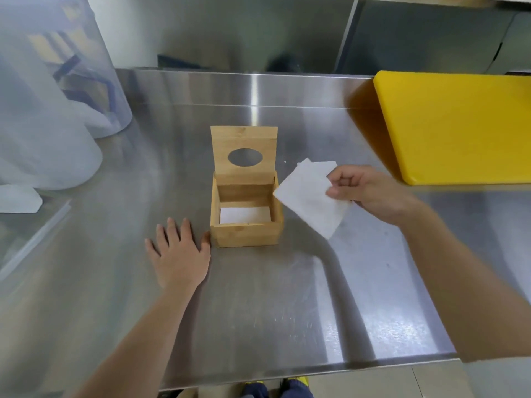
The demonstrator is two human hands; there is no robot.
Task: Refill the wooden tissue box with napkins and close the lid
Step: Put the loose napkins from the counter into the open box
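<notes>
Your left hand [179, 254] lies flat and empty, thumb touching the open wooden tissue box [246, 225], while just right of it your right hand [370, 193] pinches a napkin [309, 196], nearer the opening.

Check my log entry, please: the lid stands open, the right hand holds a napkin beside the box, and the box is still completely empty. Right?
Not quite. The wooden box is not empty: the head view shows a white napkin lying flat inside. The rest holds: the lid stands open and the right hand holds a napkin beside the box.
</notes>
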